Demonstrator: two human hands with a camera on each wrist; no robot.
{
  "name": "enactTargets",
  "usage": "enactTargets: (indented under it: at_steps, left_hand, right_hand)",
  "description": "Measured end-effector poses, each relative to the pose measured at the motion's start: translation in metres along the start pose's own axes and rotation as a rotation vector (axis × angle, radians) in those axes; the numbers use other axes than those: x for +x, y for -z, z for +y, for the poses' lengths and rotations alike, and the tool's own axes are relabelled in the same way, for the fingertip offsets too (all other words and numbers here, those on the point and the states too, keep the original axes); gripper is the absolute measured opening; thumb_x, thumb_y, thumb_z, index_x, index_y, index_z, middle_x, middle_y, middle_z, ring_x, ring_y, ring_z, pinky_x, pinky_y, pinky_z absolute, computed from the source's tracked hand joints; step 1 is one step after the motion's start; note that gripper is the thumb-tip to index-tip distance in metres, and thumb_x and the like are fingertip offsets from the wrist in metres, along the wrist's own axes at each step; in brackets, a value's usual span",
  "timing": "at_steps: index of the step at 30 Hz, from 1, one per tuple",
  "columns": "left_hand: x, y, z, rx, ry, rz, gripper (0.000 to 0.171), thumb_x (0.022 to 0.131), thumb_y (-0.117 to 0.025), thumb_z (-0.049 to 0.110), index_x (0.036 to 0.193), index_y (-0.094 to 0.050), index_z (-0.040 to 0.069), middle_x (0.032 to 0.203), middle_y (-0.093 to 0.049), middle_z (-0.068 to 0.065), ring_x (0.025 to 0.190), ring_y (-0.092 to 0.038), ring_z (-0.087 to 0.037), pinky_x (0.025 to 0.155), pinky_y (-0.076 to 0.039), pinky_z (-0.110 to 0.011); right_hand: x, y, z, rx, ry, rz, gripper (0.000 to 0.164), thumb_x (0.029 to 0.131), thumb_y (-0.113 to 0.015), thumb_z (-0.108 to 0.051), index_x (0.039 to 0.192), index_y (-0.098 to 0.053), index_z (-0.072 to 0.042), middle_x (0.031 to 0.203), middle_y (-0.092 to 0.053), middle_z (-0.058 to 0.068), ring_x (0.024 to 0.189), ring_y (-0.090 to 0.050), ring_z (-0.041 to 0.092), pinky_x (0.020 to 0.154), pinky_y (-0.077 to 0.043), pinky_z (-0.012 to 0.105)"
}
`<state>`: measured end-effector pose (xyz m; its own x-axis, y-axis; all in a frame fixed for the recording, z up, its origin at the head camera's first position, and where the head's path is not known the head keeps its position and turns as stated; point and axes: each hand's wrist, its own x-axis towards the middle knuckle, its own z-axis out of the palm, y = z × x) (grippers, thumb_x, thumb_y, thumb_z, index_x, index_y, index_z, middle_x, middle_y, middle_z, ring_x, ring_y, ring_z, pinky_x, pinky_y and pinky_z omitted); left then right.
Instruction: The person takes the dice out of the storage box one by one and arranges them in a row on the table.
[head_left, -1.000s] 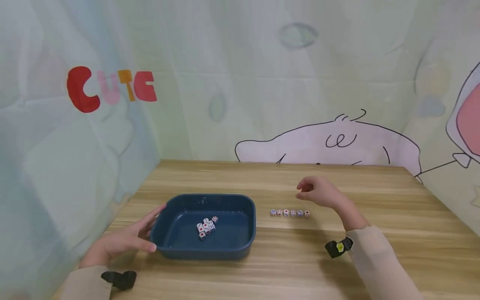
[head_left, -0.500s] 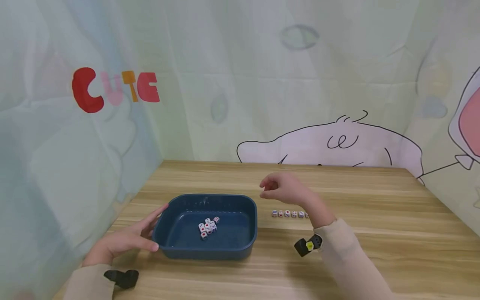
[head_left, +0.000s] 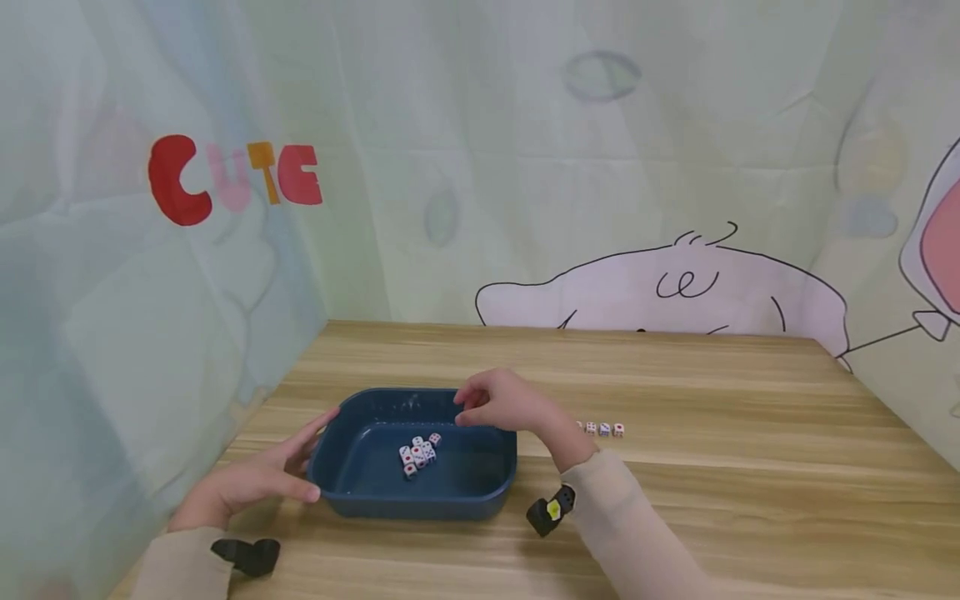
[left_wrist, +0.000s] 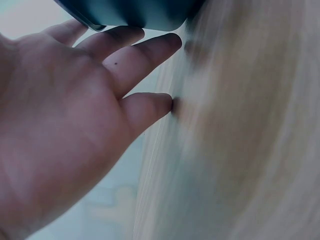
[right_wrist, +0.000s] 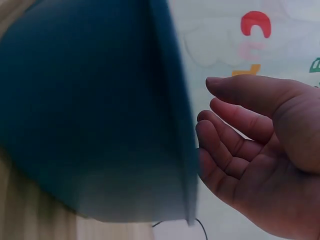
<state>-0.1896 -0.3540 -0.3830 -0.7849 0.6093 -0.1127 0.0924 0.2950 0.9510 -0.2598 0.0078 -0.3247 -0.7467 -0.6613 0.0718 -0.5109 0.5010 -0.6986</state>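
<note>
The low right hand (head_left: 501,403), thumb and fingers apart, might bump the dark-blue round-cornered tub (head_left: 420,507) left against the straight-fingered left hand (head_left: 258,482), jumbling the small white dice (head_left: 417,455).

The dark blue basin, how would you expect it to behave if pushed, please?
The basin would probably slide rather than tip, being wide and low. It looks stiff, given its smooth, even outline. The loose dice inside might shift.

Wood-grain table (head_left: 750,467): dark-blue tray (head_left: 420,507) on it, dice row (head_left: 604,429), partly hidden, to right.
</note>
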Motion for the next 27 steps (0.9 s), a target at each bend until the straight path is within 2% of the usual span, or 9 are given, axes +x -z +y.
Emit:
enactTargets:
  at_steps: [7,13,17,24,27]
  left_hand:
    - [0.0,0.001,-0.002,-0.011,-0.011,-0.009,0.105,0.087,-0.067,0.011,0.154,0.014,0.018,0.153,-0.001,-0.038,0.125,-0.037,-0.014,0.094,-0.039,-0.022]
    - [0.0,0.001,0.0,-0.001,0.001,0.001,0.105,0.087,-0.067,0.011,0.154,0.013,0.019,0.154,-0.001,-0.036,0.126,-0.035,-0.014,0.095,-0.038,-0.025]
    - [-0.001,0.001,0.002,0.018,0.011,0.011,0.105,0.087,-0.068,0.012,0.154,0.013,0.018,0.154,-0.003,-0.035,0.129,-0.034,-0.02,0.095,-0.038,-0.026]
    - [-0.001,0.001,0.004,0.045,0.024,0.016,0.105,0.087,-0.068,0.014,0.154,0.013,0.018,0.154,-0.005,-0.035,0.131,-0.032,-0.029,0.097,-0.036,-0.035]
    - [-0.001,0.001,0.004,0.041,0.022,0.011,0.105,0.087,-0.068,0.014,0.154,0.013,0.017,0.154,-0.004,-0.036,0.133,-0.029,-0.036,0.097,-0.037,-0.035]
  right_hand:
    - [0.017,-0.021,0.002,-0.031,-0.054,-0.038,0.025,0.085,-0.073,-0.015,0.107,-0.07,-0.003,0.085,-0.066,0.0,0.076,-0.056,0.013,0.07,-0.047,0.026]
    - [0.027,-0.034,0.004,-0.043,-0.051,-0.073,0.024,0.084,-0.073,-0.013,0.106,-0.071,-0.003,0.082,-0.066,0.0,0.072,-0.055,0.011,0.067,-0.045,0.024]
    - [0.032,-0.041,0.006,-0.049,-0.052,-0.088,0.023,0.085,-0.073,-0.013,0.105,-0.071,-0.003,0.082,-0.066,0.0,0.072,-0.055,0.01,0.067,-0.046,0.024]
    - [0.037,-0.049,0.013,-0.056,-0.107,-0.089,0.021,0.085,-0.073,-0.011,0.104,-0.071,-0.005,0.082,-0.065,0.0,0.072,-0.056,0.011,0.068,-0.046,0.025]
    - [0.039,-0.052,0.015,-0.048,-0.117,-0.08,0.02,0.084,-0.073,-0.01,0.103,-0.071,-0.005,0.081,-0.065,0.001,0.071,-0.055,0.011,0.067,-0.046,0.025]
